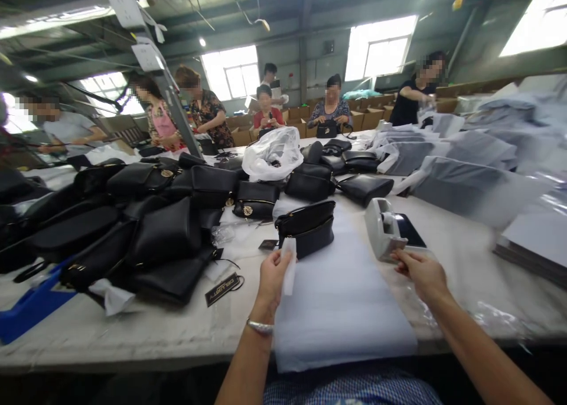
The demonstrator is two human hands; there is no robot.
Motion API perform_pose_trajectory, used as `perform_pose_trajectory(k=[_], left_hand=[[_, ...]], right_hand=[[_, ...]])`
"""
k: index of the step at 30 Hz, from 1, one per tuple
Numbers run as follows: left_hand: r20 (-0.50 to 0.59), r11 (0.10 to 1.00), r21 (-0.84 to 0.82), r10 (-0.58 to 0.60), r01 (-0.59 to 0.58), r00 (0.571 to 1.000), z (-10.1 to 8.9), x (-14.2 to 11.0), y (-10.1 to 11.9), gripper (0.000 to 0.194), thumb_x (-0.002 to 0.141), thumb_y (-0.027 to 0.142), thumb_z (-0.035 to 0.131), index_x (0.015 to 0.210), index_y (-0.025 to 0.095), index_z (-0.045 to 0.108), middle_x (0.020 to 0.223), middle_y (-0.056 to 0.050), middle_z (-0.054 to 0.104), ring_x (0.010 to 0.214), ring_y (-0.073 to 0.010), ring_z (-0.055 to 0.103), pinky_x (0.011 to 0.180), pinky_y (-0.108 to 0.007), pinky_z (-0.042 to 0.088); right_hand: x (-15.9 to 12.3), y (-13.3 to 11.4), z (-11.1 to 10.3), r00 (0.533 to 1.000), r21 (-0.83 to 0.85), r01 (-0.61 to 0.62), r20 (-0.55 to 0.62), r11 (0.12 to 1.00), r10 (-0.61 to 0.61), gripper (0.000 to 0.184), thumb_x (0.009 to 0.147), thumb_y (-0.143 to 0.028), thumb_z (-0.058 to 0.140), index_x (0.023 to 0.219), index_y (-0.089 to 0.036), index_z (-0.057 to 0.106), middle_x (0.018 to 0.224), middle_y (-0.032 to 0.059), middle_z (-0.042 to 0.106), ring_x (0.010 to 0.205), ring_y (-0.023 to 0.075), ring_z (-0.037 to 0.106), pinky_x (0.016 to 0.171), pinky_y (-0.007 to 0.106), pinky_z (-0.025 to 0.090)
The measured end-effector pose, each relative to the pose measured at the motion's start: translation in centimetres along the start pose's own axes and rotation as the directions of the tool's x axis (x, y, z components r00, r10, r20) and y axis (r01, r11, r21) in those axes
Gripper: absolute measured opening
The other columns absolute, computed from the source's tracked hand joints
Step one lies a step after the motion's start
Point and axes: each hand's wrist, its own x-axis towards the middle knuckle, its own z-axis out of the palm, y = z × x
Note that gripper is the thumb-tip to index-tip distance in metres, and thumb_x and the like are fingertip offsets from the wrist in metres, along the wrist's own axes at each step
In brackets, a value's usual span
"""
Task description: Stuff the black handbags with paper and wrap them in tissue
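My left hand (273, 273) pinches a narrow folded strip of white tissue paper (289, 269), held against the front of a black handbag (312, 231). The bag stands upright on a long sheet of white wrapping paper (345, 310) laid in front of me. My right hand (420, 270) is closed on the end of a piece of clear tape (398, 244) at the front of a grey tape dispenser (376, 231). A dark phone-like slab (410, 230) lies right behind the dispenser.
Black handbags (163, 239) pile up on the left, by a blue bin (35, 310). A black hang tag (222, 289) lies nearby. Wrapped bags (460, 183) and a stack of white sheets (535, 239) stand right. Several people work across the table (177, 334).
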Motion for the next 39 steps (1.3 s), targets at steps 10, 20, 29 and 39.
perform_pose_trajectory(k=[10,20,29,39], left_hand=[[0.031,0.999,-0.022,-0.029,0.03,0.999,-0.2,0.4,-0.2,0.051,0.06,0.047,0.083,0.092,0.01,0.069,0.069,-0.003,0.069,0.062,-0.0153,0.064,0.054,-0.021,0.045],[0.025,1.0,0.002,-0.002,0.002,1.0,-0.4,0.1,-0.2,0.05,0.062,0.047,0.082,0.093,0.01,0.07,0.071,-0.004,0.07,0.065,-0.0157,0.063,0.056,-0.021,0.045],[0.006,0.992,0.078,0.097,-0.097,0.995,0.1,-0.7,0.4,0.041,0.069,0.045,0.078,0.092,0.011,0.069,0.078,-0.005,0.072,0.07,-0.0181,0.065,0.06,-0.023,0.046],[0.043,0.983,0.109,0.143,-0.147,0.989,-0.1,-0.6,0.5,0.039,0.077,0.046,0.072,0.095,0.012,0.07,0.091,-0.009,0.075,0.087,-0.0232,0.067,0.075,-0.027,0.049]], right_hand=[[-1.4,-1.2,0.2,0.999,0.011,-0.038,-0.01,0.999,0.038,0.037,0.057,-0.047,0.08,0.064,-0.012,0.071,0.053,0.0039,0.063,0.044,0.0108,0.052,0.045,0.024,0.053],[-5.6,-3.2,1.4,0.989,-0.173,0.122,0.103,0.977,-0.105,0.039,0.071,-0.052,0.072,0.082,-0.015,0.074,0.068,0.0056,0.07,0.054,0.014,0.059,0.056,0.026,0.051],[-12.5,-12.0,12.5,0.569,0.064,0.372,0.773,0.926,-0.282,0.034,0.086,-0.049,0.061,0.083,-0.018,0.072,0.075,0.0044,0.071,0.062,0.015,0.061,0.059,0.026,0.049],[-9.9,-9.0,19.8,0.624,-0.225,0.442,0.773,0.869,-0.117,0.047,0.082,-0.055,0.058,0.055,-0.018,0.066,0.049,0.0007,0.062,0.046,0.0128,0.053,0.048,0.024,0.036]])
